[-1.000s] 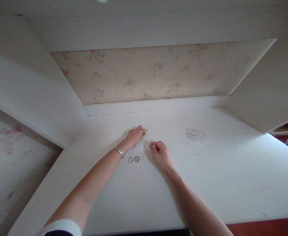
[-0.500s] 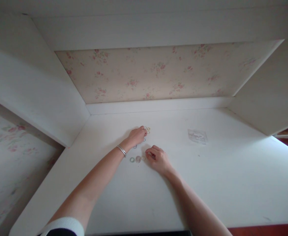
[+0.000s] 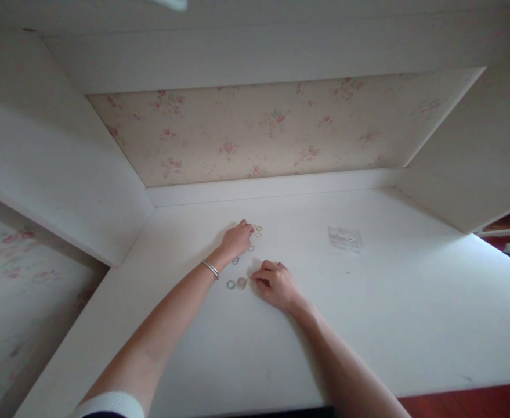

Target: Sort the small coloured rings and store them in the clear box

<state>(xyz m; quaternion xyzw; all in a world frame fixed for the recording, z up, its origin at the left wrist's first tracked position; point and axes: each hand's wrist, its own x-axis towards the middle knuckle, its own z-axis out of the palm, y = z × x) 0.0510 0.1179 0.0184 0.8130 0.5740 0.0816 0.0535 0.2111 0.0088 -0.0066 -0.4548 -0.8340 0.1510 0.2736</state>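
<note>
My left hand (image 3: 238,237) reaches to the far side of the white tabletop, fingers closed beside a few thin yellow rings (image 3: 259,229) that look like small elastic bands. Whatever its fingertips hold is hidden. Just below that hand lie a dark ring (image 3: 251,248) and some purplish rings (image 3: 235,260). Nearer to me, a green ring (image 3: 231,285) and a group of pinkish rings (image 3: 241,283) sit side by side. My right hand (image 3: 278,285) rests to their right, thumb and forefinger pinched at the edge of a pale yellow ring (image 3: 250,281).
A clear plastic bag (image 3: 345,239) lies flat to the right on the white tabletop (image 3: 394,313). White side panels (image 3: 63,157) and a low back ledge (image 3: 272,184) border the surface, with floral wallpaper (image 3: 255,133) behind. A shelf board (image 3: 255,52) overhangs it.
My right hand's fingertips have lowered and closed in on the pale yellow ring. My left hand stays by the far yellow rings. The whole view has shifted slightly.
</note>
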